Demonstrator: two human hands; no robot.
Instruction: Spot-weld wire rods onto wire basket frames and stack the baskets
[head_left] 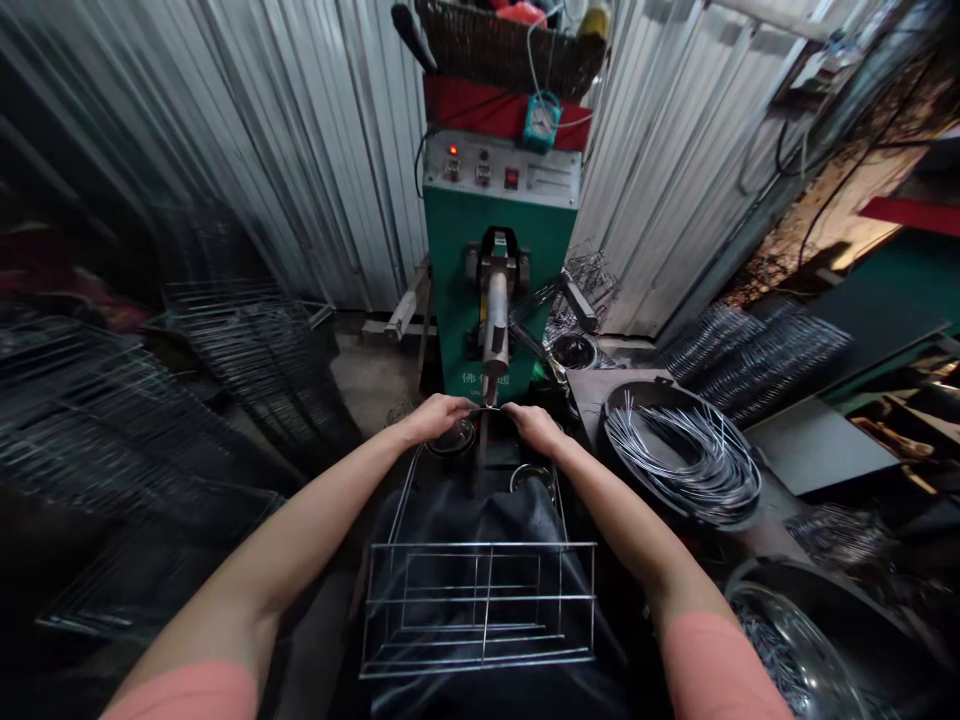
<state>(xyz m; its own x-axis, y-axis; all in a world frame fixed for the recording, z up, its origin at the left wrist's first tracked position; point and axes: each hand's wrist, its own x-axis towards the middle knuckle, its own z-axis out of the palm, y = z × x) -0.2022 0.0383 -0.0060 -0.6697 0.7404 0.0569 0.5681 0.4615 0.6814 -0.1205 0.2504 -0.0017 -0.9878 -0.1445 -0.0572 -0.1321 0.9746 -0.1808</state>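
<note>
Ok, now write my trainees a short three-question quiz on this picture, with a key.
1. Multiple choice: the looped bundle of thin silver metal wires lies in
A) a woven brown basket
B) a round black tray
C) a square white box

2. True or false: on the green box-shaped metal machine, the small round red light is lit.

3. Short answer: how are the left hand and right hand placed about the lower tip of the machine's grey metal rod?

Key: 1. B. 2. True. 3. One on each side of it.
</note>
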